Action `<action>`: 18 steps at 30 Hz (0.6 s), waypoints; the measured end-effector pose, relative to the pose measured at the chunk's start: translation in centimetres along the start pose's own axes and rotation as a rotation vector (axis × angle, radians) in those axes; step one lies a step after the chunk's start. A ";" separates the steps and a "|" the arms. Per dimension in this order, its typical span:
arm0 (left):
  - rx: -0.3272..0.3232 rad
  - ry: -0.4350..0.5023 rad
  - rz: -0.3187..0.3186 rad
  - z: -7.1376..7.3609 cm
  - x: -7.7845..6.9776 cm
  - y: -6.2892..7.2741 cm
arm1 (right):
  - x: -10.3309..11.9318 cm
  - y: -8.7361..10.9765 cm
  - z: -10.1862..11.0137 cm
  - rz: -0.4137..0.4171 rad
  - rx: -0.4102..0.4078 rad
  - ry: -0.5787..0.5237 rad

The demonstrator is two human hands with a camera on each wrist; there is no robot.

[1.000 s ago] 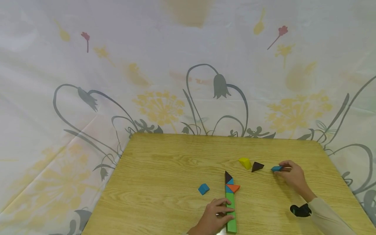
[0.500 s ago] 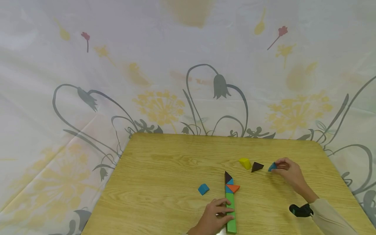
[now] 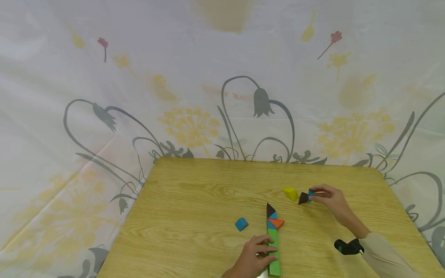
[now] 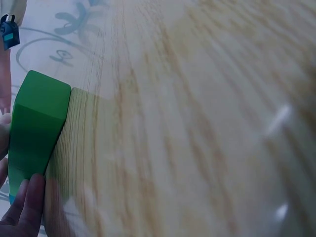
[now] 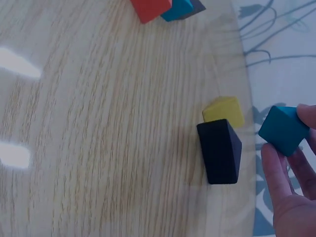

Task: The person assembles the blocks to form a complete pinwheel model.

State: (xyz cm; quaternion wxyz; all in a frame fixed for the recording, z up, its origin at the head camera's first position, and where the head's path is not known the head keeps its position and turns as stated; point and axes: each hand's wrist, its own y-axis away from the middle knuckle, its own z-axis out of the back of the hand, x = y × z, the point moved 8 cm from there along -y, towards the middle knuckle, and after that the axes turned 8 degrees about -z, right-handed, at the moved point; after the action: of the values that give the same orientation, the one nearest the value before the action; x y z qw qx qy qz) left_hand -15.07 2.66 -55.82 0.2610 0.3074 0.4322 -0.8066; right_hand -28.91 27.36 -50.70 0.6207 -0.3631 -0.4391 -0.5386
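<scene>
My left hand (image 3: 252, 255) grips the green block (image 3: 274, 267) at the near end of a row of blocks; in the left wrist view, fingertips touch both sides of the green block (image 4: 39, 108). Beyond the green lie blue pieces (image 3: 271, 224), an orange triangular block (image 3: 277, 223) and a dark triangular block (image 3: 270, 210) at the far tip. My right hand (image 3: 332, 200) pinches a blue triangular block (image 5: 284, 129) between thumb and fingers. Close beside it in the head view lies a dark brown triangular block (image 3: 303, 198), with a yellow triangular block (image 5: 224, 111) behind.
A loose blue block (image 3: 241, 224) lies left of the row on the wood-grain table (image 3: 180, 200). The table's far edge meets a flower-printed cloth (image 3: 194, 77). A black device (image 3: 349, 247) sits at my right wrist.
My right hand has moved left with the blue triangular block, turning it more upright and bringing it beside the dark brown block. The left hand has stayed on the green block.
</scene>
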 end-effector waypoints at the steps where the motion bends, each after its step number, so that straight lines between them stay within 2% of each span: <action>1: 0.000 -0.003 -0.001 0.0 0.0 0.0 | 0.2 0.0 -0.3 0.003 0.013 -0.010; 7: 0.000 0.004 0.005 0.0 0.1 0.0 | 1.0 -0.6 -2.0 -0.006 0.079 -0.064; 14: -0.002 0.004 0.005 0.0 0.1 0.1 | 1.4 -1.3 -3.3 -0.041 0.113 -0.060; 18: 0.007 0.017 0.025 -0.1 0.3 0.1 | 1.6 -1.5 -4.0 -0.045 0.132 -0.083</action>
State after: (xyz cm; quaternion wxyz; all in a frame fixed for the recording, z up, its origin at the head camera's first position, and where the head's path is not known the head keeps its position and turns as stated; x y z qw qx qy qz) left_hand -15.17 2.64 -56.16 0.2664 0.3205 0.4278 -0.8020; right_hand -29.75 22.85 -50.60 0.6121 -0.3334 -0.5073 -0.5069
